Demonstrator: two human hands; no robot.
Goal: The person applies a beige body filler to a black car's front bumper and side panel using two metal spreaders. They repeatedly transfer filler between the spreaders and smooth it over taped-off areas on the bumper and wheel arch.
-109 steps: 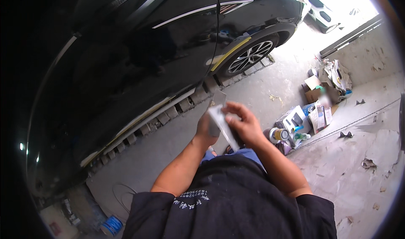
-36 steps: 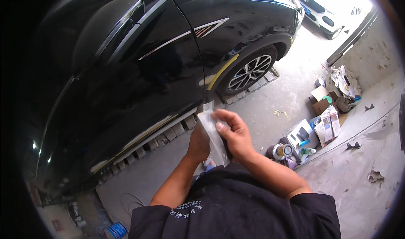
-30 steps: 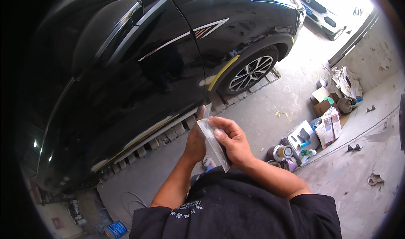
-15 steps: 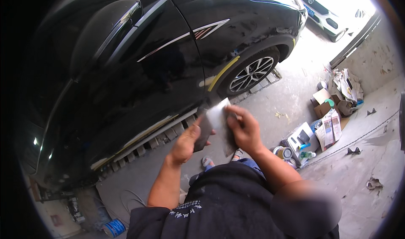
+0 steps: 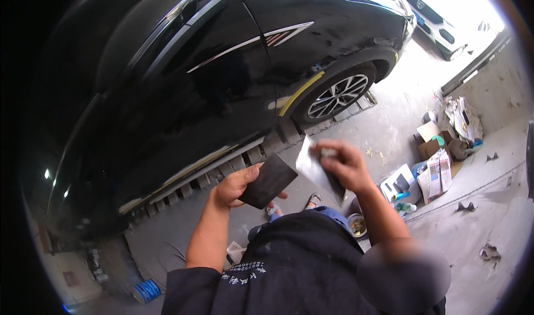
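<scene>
My left hand (image 5: 236,186) is closed around one edge of a dark grey, flat rectangular plate (image 5: 268,180), thumb on top and fingertips showing beneath. Just right of it, my right hand (image 5: 346,165) grips a thin, shiny silvery sheet (image 5: 311,162) with a darker lower part. The two flat pieces are held close to each other in front of my body, with a narrow gap between them. Their exact kind cannot be made out. Beyond my hands stands a black car (image 5: 222,92), with yellow tape (image 5: 301,93) along its front wheel arch.
Cardboard and papers (image 5: 436,173) lie in a pile by the wall (image 5: 489,187) on my right. An open can (image 5: 357,225) sits near my right side. At lower left is a blue can (image 5: 147,291), and a white car (image 5: 431,15) stands at far right.
My hands have drawn apart; the dark plate now lies flatter and faces up. The silvery sheet has moved right with my right hand. My view has shifted slightly.
</scene>
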